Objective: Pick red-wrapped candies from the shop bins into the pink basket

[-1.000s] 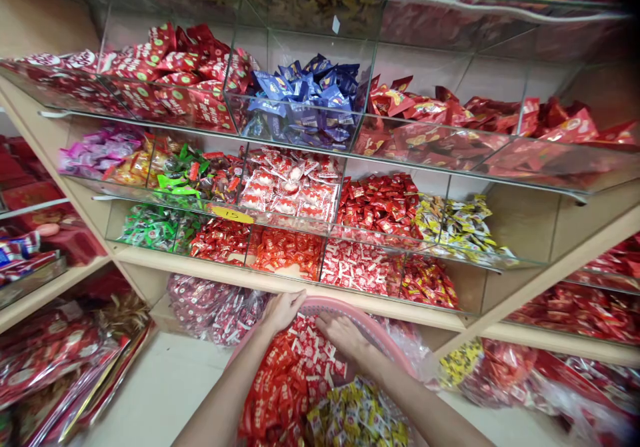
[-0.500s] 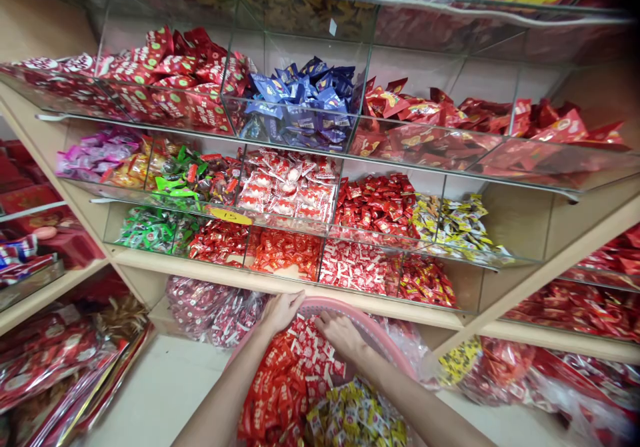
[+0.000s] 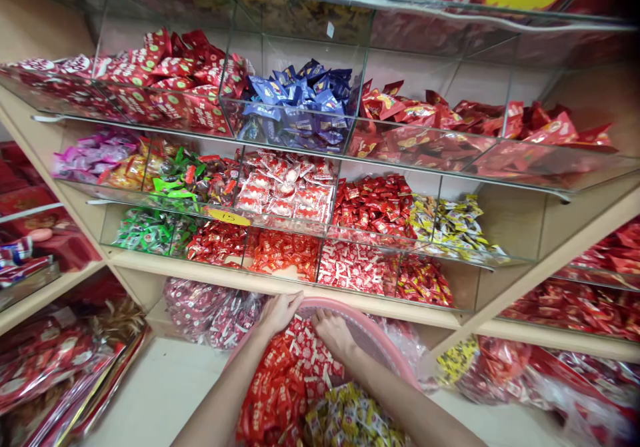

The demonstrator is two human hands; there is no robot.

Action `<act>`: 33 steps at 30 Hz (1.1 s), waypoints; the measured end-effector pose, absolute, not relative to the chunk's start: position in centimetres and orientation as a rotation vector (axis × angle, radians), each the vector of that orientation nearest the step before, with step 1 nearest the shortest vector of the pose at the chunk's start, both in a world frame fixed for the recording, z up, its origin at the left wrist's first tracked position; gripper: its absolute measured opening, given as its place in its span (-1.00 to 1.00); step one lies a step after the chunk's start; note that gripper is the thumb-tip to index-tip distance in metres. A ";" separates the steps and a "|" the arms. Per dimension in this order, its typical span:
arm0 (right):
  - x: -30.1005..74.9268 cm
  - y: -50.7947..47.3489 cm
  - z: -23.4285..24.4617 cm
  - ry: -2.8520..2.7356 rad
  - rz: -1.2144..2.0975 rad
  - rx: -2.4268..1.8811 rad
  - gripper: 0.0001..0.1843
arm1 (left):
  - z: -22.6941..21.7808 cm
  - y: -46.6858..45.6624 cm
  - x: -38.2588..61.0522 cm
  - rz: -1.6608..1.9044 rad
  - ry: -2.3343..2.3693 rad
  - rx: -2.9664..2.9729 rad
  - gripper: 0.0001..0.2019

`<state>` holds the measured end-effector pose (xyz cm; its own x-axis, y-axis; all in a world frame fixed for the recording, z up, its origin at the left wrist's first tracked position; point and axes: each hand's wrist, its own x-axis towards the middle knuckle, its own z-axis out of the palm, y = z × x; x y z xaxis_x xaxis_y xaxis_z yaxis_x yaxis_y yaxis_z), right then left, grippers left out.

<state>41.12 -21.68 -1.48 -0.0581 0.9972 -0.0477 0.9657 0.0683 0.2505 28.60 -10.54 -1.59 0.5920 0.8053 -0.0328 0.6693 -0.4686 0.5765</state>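
A pink plastic basket (image 3: pixel 373 332) sits low in front of me, filled with red-and-white wrapped candies (image 3: pixel 290 380) and yellow wrapped candies (image 3: pixel 350 417). My left hand (image 3: pixel 280 312) rests at the basket's far rim, fingers curled over it. My right hand (image 3: pixel 334 332) lies on the red-and-white candies just inside the rim, fingers bent down into the pile; what they hold, if anything, is hidden.
Clear acrylic bins on wooden shelves hold red (image 3: pixel 375 204), blue (image 3: pixel 305 100), green (image 3: pixel 150 230), pink (image 3: pixel 93 154) and yellow (image 3: pixel 450 224) candies. Bagged sweets (image 3: pixel 210 307) lie under the lowest shelf. More red packs fill the shelves left (image 3: pixel 45 354) and right (image 3: pixel 575 307).
My right hand has slid slightly left and toward the rim over the red-and-white candies. The left hand stays on the rim. The view has tilted a little.
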 end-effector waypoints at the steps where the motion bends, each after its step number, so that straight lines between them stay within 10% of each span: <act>1: 41.1 -21.7 -1.4 2.123 0.224 2.018 -0.77 | -1.6 -10.5 28.6 0.333 1.163 2.284 -0.50; 16: 40.9 -22.3 -1.3 2.359 0.137 2.011 -0.75 | -1.4 -10.7 28.6 0.331 1.121 2.291 -0.48; 33: 53.9 -19.7 2.3 1.778 0.083 2.931 -0.78 | -1.2 -10.7 28.5 0.277 1.188 2.251 -0.42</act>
